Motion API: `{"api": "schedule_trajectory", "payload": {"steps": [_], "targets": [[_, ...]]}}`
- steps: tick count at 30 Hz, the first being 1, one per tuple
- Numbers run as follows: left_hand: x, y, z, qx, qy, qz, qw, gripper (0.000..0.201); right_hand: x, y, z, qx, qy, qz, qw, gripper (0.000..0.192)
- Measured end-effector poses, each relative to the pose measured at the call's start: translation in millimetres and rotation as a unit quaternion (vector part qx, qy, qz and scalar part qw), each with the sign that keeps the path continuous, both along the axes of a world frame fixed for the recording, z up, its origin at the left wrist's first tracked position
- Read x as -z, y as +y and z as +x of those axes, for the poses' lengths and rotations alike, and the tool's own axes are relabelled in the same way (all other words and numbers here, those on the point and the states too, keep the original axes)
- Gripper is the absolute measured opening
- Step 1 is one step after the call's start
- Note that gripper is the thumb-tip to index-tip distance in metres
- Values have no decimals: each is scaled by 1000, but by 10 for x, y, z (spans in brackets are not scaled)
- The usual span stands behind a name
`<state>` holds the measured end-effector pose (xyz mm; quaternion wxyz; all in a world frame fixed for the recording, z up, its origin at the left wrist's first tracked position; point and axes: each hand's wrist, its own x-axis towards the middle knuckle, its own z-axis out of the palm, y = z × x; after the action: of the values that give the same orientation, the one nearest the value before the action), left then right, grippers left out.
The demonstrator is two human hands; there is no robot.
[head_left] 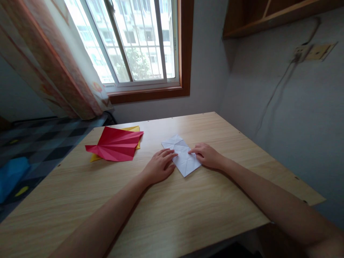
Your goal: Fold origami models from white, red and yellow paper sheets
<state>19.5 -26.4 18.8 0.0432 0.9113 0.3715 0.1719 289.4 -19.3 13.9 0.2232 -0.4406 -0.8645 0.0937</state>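
Observation:
A creased white sheet of paper (185, 161), folded into a narrow shape, lies at a slant on the wooden table (172, 215). Crease lines cross its surface. My left hand (160, 165) rests over the paper's left edge, its fingers stretched out and lying flat. From the other side, my right hand (207, 154) touches the paper's right edge with an extended index finger, the other fingers loosely bent. Neither hand lifts the paper.
A red pleated sheet of paper (118, 145) lies at the table's far left, partly over a yellow paper (131, 129). Left of the table is a checked bed cover (51, 143) with a blue item (13, 175) on it. A cable (276, 86) hangs along the right wall.

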Motion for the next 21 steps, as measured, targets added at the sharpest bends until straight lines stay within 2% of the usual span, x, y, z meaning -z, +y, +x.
{"api": "schedule_trajectory", "payload": {"steps": [11, 16, 21], "targets": [[-2, 8, 0, 2, 3, 15, 1000, 37, -7, -6, -8, -2, -14, 5, 1000, 37], [-18, 2, 9, 3, 1, 12, 1000, 37, -43, -73, -35, 7, -43, 43, 998, 26], [-55, -19, 20, 36, -2, 20, 999, 32, -23, -156, -102, 20, -90, 12, 996, 55]]}}
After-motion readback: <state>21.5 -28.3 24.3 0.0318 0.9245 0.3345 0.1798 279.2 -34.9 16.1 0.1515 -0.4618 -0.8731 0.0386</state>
